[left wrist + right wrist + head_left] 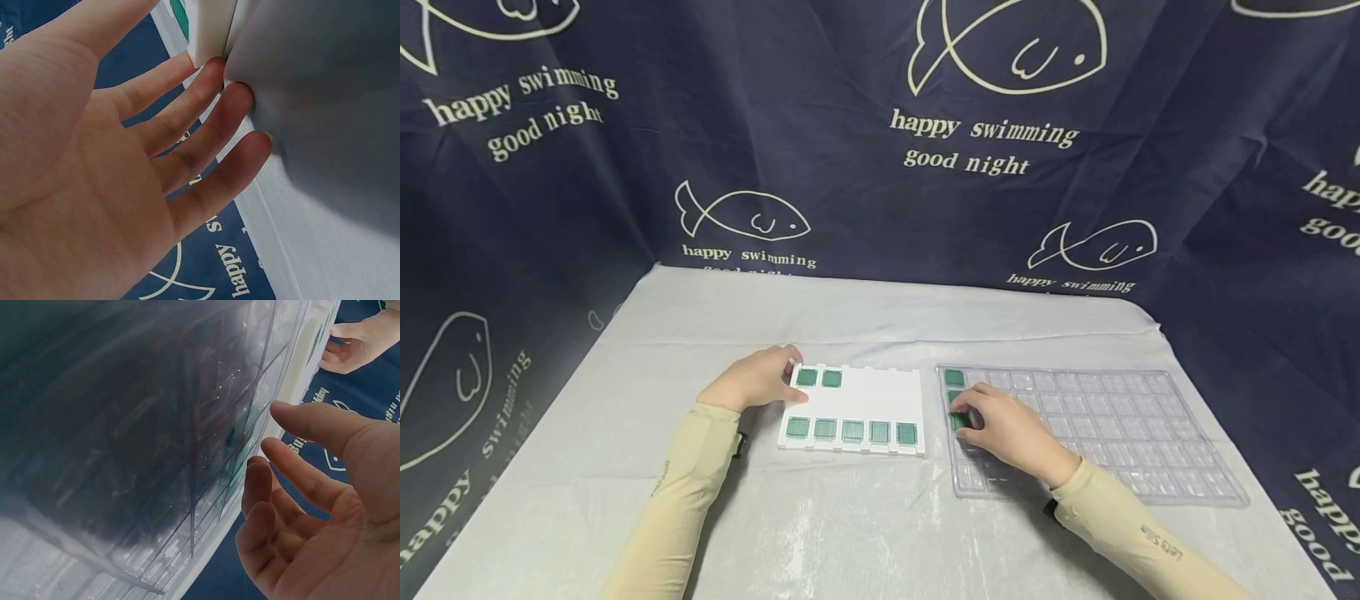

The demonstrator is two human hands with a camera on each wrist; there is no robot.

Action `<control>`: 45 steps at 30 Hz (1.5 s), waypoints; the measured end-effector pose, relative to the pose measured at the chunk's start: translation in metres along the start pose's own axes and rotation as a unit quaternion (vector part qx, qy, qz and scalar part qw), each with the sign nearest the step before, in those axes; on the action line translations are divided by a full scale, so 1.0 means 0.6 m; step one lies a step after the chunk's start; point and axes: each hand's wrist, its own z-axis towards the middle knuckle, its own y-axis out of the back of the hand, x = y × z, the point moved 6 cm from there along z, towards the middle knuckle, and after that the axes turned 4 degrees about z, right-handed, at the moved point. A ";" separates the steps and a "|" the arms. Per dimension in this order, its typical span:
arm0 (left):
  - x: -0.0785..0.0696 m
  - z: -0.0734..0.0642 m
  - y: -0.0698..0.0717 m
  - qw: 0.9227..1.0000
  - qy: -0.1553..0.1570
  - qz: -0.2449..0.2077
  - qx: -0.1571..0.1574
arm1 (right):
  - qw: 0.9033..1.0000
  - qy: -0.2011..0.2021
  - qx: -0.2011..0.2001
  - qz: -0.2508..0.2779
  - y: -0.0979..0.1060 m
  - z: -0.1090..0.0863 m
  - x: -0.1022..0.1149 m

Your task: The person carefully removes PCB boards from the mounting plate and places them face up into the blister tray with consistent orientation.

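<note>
A white board (880, 402) lies flat, with small green square circuit boards (852, 430) along its near edge and two at the far left. My left hand (752, 379) holds the board's left edge, thumb on top and fingers at the side. My right hand (1011, 429) is over the left column of a clear compartment tray (1075, 429). Its thumb and index finger straddle a green circuit board (959, 421), their tips apart; the right wrist view does not show whether they touch it. Farther up that column is another green circuit board (954, 378).
The board and tray stand side by side on a white-covered table (880, 525), a narrow gap between them. Behind the table hangs a dark blue curtain (865, 208) printed with fish and words. The tray has a raised rim and many small compartments.
</note>
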 end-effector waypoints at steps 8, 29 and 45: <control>0.000 0.000 -0.001 1.000 -0.001 -0.004 0.000 | 1.000 -0.006 0.003 0.003 -0.001 0.000 0.001; -0.001 0.001 -0.002 1.000 -0.006 -0.001 -0.003 | 1.000 -0.011 0.000 0.008 0.002 0.008 0.014; -0.002 -0.001 0.000 1.000 -0.002 0.003 -0.003 | 1.000 -0.012 -0.004 0.003 -0.009 0.014 0.022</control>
